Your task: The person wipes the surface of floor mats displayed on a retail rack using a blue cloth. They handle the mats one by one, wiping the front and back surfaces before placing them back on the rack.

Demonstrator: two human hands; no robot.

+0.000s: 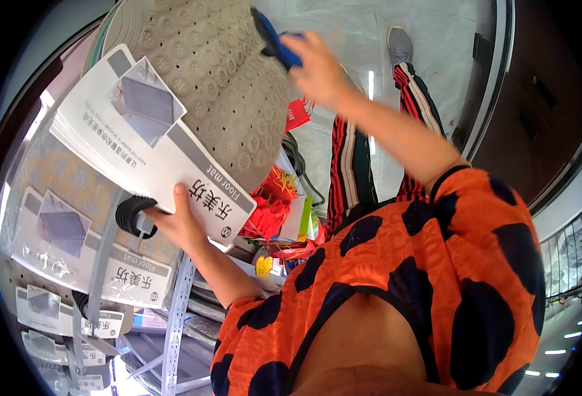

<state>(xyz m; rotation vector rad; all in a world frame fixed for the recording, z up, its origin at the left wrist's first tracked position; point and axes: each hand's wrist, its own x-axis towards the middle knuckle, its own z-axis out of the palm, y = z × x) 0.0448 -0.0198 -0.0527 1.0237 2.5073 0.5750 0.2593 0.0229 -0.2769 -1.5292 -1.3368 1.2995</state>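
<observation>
My left hand (184, 225) has its thumb pressed on the white cardboard header (172, 163) of a hanging stack of floor mats, its fingers partly hidden behind. Close to those fingers is a black ringed hanger piece (135, 216) on a grey metal rail (103, 257). My right hand (318, 69) is wrapped around a blue and black hand tool (276, 39), blurred, so its exact kind is unclear. The tool's far end lies at the edge of a grey bath mat (216, 84) with raised round patterns and small holes. Whether it touches the mat cannot be told.
More carded floor mats (93, 252) hang below on the left. A perforated metal shelf post (176, 321) stands beside them. Red packaged goods (273, 198) and a dark coiled cable (296, 158) lie under my arms. A wire basket (570, 257) is at right, above tiled floor.
</observation>
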